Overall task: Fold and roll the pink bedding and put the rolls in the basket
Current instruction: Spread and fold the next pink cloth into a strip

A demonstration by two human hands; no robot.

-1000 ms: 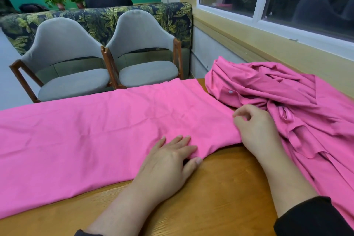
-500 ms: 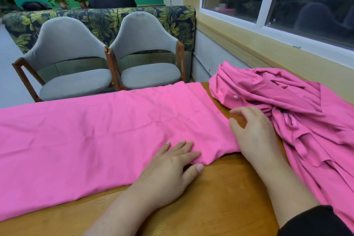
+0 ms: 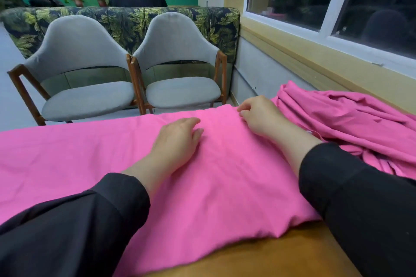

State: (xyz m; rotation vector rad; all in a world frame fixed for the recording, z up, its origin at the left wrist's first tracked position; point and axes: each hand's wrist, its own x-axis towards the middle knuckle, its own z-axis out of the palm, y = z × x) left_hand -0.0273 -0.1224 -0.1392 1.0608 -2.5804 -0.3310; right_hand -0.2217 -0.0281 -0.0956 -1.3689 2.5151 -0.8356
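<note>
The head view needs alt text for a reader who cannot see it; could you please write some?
A person's left hand rests on a flat pink sheet spread over a wooden table, while the right hand curls at its far edge. A crumpled pink pile lies to the right; two grey chairs stand beyond.

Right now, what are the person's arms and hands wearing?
Both arms are covered by long, loose black sleeves, the left sleeve and the right sleeve, each ending in a plain cuff near the wrist. The left hand and right hand are bare: no gloves, and no rings, watch or bracelet show. The sleeves carry no visible logos or patterns.
</note>
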